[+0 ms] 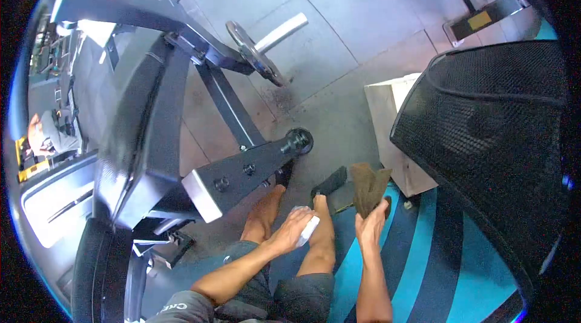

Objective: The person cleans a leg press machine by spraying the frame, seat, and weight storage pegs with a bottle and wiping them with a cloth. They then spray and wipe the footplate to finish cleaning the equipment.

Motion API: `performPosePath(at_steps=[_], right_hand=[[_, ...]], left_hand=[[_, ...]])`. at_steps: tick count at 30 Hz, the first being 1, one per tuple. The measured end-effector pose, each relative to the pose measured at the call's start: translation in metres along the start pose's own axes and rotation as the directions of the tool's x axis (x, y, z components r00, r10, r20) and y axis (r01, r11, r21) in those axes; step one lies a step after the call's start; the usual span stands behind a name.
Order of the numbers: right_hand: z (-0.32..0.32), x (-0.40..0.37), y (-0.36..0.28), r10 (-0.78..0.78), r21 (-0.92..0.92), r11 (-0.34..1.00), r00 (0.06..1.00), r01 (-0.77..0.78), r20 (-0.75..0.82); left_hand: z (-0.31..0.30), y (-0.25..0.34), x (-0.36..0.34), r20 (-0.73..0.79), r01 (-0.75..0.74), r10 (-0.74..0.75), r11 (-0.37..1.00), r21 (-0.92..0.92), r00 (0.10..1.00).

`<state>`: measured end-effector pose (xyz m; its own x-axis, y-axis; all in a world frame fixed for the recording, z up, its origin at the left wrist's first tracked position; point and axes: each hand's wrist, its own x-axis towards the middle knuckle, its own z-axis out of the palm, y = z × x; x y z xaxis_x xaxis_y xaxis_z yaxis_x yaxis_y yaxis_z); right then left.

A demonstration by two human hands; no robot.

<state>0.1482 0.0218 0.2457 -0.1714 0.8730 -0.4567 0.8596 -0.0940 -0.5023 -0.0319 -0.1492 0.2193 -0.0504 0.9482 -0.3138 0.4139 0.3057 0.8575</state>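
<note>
My left hand (292,231) is closed around a whitish, partly see-through object (308,230), held above my knees; its shape looks like a small bottle, but my fingers cover much of it. In my right hand (371,225) is a brown cloth (368,187), gripped at its lower end and standing up in loose folds. The end of a black machine arm (242,172) with a round black cap (299,141) lies just ahead of my left hand. The two hands are apart, with my leg between them.
A padded black gym machine (145,111) fills the left side, with a weight plate (257,54) by a metal peg (281,32). At the right stand a black mesh chair back (490,105) and a pale box (393,135). The floor beneath has blue and dark stripes (417,250).
</note>
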Motion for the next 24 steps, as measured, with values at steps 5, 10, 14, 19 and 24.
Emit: performPosePath(at_steps=[5, 10, 14, 19, 24], right_hand=[[-0.054, -0.022, -0.036, -0.278, -0.034, 0.96, 0.961, 0.277, -0.02], [-0.08, -0.042, -0.055, -0.202, 0.239, 0.955, 0.976, 0.176, 0.086], [-0.115, -0.05, -0.103, -0.051, 0.437, 0.899, 0.984, -0.028, 0.168], [-0.112, -0.035, -0.112, -0.039, 0.76, 0.633, 0.974, -0.147, 0.221], [-0.113, -0.014, -0.175, -0.113, 0.718, 0.696, 0.99, 0.019, 0.083]], left_hand=[[-0.04, 0.074, 0.013, -0.137, -0.031, 0.025, 0.999, -0.04, 0.99], [-0.067, 0.132, 0.018, -0.174, -0.162, 0.148, 0.985, -0.067, 0.974], [-0.091, 0.172, 0.011, -0.192, -0.19, 0.163, 0.973, -0.134, 0.968], [-0.122, 0.182, -0.018, -0.208, -0.107, 0.084, 0.989, -0.102, 0.975], [-0.107, 0.106, -0.032, -0.169, 0.004, -0.008, 1.0, -0.022, 0.986]])
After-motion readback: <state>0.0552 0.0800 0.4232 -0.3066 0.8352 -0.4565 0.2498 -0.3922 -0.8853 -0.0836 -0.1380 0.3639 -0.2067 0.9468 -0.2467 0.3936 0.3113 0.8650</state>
